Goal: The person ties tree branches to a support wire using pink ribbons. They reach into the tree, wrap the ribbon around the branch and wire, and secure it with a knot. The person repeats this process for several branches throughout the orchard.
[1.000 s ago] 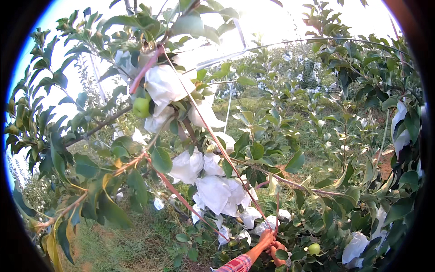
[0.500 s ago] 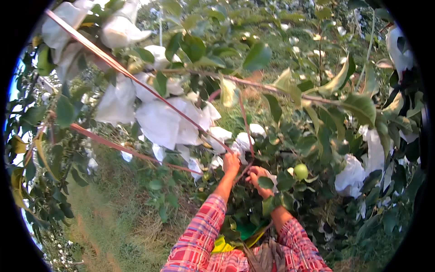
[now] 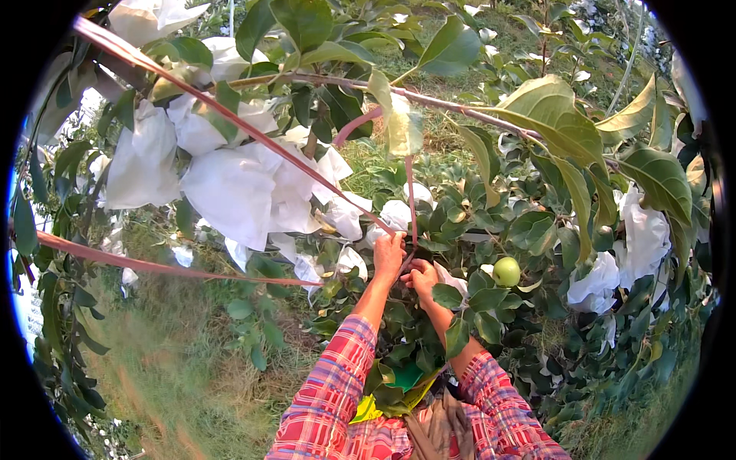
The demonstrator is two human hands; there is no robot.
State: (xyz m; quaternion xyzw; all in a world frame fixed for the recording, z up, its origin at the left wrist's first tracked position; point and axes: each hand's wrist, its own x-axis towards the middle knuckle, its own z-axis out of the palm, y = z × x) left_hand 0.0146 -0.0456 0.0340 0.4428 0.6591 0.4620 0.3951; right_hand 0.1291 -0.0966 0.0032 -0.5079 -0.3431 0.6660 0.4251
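Observation:
A long flat pinkish-red strap (image 3: 264, 141) slants down from the upper left to my left hand (image 3: 389, 251), whose fingers are closed on it. Just right of and slightly below it, my right hand (image 3: 420, 277) is pinched at the strap's lower part; the exact piece between its fingertips is too small to make out. A narrower strand (image 3: 412, 195) of the same colour hangs to the hands from near a leafy branch (image 3: 437, 101). Right of my right hand a green apple (image 3: 506, 271) hangs among leaves.
White fruit bags (image 3: 230, 192) hang in a cluster left of the hands, and more white bags (image 3: 594, 284) at the right. Another reddish strap (image 3: 153, 263) crosses the left side. Large leaves (image 3: 552, 123) overhang the upper right. Grass (image 3: 192, 368) covers the ground below.
The view has shifted, so branch and bags sit differently in it. Both hands appear slightly higher and remain close together at the strap, the left still gripping it.

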